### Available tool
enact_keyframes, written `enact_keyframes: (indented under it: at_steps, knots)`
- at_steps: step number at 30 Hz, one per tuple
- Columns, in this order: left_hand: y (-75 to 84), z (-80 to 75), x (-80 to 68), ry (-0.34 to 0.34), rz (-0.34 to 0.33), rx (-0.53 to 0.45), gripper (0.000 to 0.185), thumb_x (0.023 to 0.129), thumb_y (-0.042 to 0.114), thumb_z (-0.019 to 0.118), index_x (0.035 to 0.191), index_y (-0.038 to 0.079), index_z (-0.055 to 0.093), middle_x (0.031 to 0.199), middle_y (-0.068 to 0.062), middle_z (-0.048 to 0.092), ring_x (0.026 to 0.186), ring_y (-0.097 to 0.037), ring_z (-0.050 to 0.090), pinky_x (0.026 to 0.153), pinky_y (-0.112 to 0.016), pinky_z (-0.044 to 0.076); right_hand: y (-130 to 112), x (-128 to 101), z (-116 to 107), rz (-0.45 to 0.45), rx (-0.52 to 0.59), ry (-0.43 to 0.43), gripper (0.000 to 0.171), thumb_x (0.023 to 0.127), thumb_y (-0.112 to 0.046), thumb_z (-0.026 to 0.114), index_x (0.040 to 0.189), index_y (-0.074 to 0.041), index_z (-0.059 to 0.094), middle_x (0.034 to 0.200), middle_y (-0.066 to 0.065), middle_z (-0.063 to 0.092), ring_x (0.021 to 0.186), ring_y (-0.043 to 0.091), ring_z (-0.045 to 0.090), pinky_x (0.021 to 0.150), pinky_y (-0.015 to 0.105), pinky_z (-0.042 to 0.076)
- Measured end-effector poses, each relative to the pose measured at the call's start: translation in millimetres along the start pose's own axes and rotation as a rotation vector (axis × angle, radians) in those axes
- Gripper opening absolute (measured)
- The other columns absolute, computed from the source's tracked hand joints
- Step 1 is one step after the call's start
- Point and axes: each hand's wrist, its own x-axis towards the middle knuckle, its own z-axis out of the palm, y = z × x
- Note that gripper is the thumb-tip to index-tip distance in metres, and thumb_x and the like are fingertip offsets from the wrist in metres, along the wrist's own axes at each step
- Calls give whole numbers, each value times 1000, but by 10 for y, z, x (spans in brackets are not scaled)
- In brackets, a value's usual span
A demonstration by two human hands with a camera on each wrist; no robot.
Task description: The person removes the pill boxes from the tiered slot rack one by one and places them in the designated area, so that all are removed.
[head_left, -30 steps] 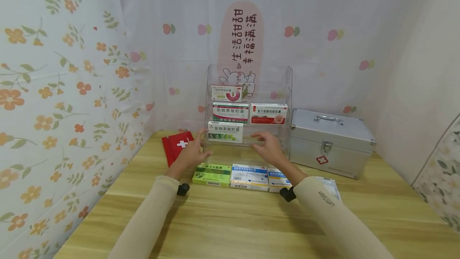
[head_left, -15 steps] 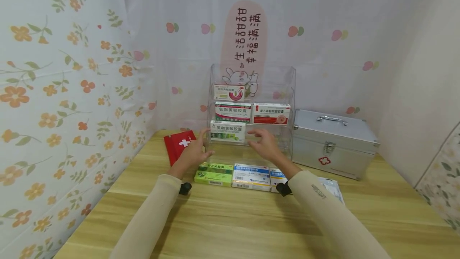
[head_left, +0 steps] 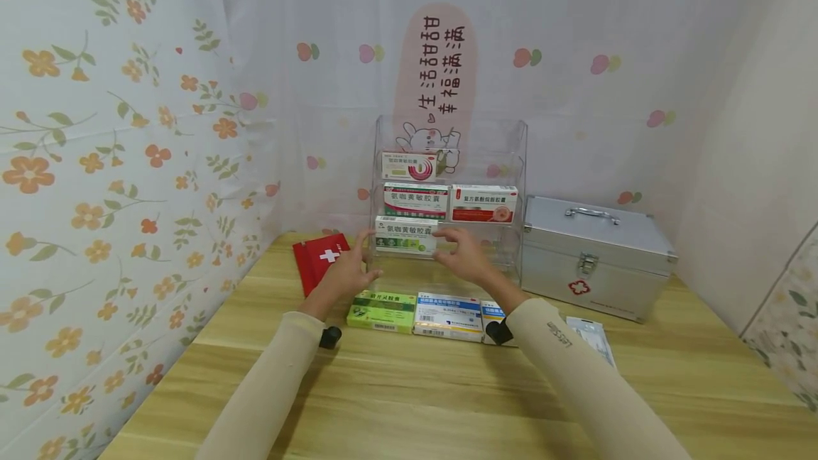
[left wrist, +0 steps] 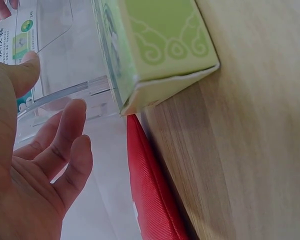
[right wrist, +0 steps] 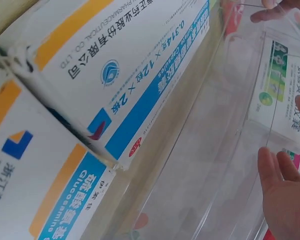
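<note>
Hands at the rack's bottom shelf, around one white-green box.

Head view: left hand (head_left: 345, 272) touches the clear rack's (head_left: 519, 162) left edge, fingers relaxed; right hand (head_left: 465, 255) has its fingertips at the box (head_left: 406, 234) on the lowest shelf. I cannot tell whether it grips. A snagged lift could tip the light rack.
Left wrist: open palm (left wrist: 27, 180) beside green box (left wrist: 155, 45).
Right wrist: straight fingers (right wrist: 282, 192) near the shelf front; blue box (right wrist: 115, 60) lies on the table.

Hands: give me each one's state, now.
Left hand: open, fingers against the clear rack.
Right hand: open, fingertips at the green-and-white box.
</note>
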Motion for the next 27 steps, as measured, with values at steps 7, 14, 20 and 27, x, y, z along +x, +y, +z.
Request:
enact_keyframes:
  at_steps: [7, 14, 20, 27]
  knots:
    - [-13, 2, 1, -10, 5, -17, 88, 88, 24, 76, 151, 26, 15, 106, -13, 66, 66, -21, 57, 60, -32, 52, -42, 22, 27, 11, -10, -27, 48, 86, -11, 73, 133, -6, 61, 141, 17, 48, 124, 38, 52, 91, 47, 53]
    - [-15, 14, -1, -20, 11, -33, 87, 89, 25, 76, 151, 26, 15, 102, -12, 66, 61, -20, 55, 57, -31, 51, -93, 22, 30, 25, 95, -15, 46, 87, -6, 71, 132, -4, 61, 134, 21, 48, 128, 43, 49, 98, 51, 48]
    - [-9, 14, 4, -6, 9, -13, 88, 88, 25, 76, 151, 26, 15, 101, -10, 66, 63, -21, 56, 60, -31, 52, -92, 35, 47, 27, 172, -29, 43, 87, -4, 71, 129, 1, 61, 136, 23, 43, 129, 44, 48, 96, 48, 50]
    - [-20, 14, -7, -10, 5, -17, 87, 88, 25, 76, 151, 26, 15, 102, -11, 65, 65, -21, 56, 60, -32, 52, -104, 43, 60, 10, 134, -62, 44, 86, -2, 72, 129, 1, 62, 141, 22, 46, 130, 44, 47, 96, 47, 50]
